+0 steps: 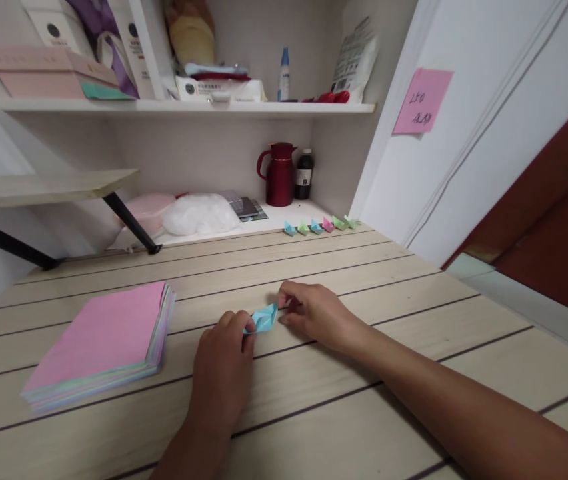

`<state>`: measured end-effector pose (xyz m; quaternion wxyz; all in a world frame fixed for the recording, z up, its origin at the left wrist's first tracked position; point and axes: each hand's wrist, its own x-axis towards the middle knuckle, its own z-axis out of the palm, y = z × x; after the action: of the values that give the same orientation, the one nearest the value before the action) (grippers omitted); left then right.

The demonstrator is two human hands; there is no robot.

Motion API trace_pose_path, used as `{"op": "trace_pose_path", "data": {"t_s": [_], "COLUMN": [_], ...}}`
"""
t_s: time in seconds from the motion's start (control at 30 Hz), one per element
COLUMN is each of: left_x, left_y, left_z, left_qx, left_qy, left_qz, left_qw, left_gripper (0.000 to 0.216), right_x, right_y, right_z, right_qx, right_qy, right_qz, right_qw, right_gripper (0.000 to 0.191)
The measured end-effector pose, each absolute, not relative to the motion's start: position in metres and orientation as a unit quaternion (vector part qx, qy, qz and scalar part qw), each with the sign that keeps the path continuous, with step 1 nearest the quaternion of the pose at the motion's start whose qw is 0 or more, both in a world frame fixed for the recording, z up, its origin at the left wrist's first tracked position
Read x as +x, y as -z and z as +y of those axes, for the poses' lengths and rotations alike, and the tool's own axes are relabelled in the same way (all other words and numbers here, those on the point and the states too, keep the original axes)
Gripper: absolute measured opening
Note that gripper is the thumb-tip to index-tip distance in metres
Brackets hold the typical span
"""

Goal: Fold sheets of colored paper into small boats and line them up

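A small light-blue folded paper boat is held just over the wood-slat table. My left hand pinches its left end between thumb and fingers. Close by the boat's right tip is my right hand, its fingers curled and a small gap showing between forefinger and thumb. Whether that forefinger touches the tip I cannot tell. At the table's far edge, several finished paper boats in blue, green and pink stand in a row. Left of my hands lies a thick stack of coloured square paper, pink on top.
Behind the table, a dark red jug and a dark bottle stand beneath a white shelf. A raised wooden stand with black legs occupies the left back. A pink note sticks to the right wall.
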<state>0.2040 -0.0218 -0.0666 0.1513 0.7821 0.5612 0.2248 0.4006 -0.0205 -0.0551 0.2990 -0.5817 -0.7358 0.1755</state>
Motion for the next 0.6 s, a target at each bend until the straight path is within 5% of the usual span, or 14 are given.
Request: {"op": "trace_pose_path", "data": {"t_s": [0.27,0.6], "left_x": [0.203,0.206], "left_y": [0.063,0.059], "left_z": [-0.023,-0.022], "left_qx": [0.785,0.803], "left_qy": [-0.22,-0.179], "left_qz": [0.56,0.559], "left_qw": [0.145,0.1], "left_gripper": [0.017,0.02], "right_x": [0.403,0.401], "right_y": [0.065,0.066], "right_z": [-0.01,-0.01], "right_qx": [-0.541,-0.516], "right_qy": [-0.197,-0.216], "right_qz": [-0.735,-0.739], "right_qw": [0.359,0.377], "right_gripper": [0.035,0.026]}}
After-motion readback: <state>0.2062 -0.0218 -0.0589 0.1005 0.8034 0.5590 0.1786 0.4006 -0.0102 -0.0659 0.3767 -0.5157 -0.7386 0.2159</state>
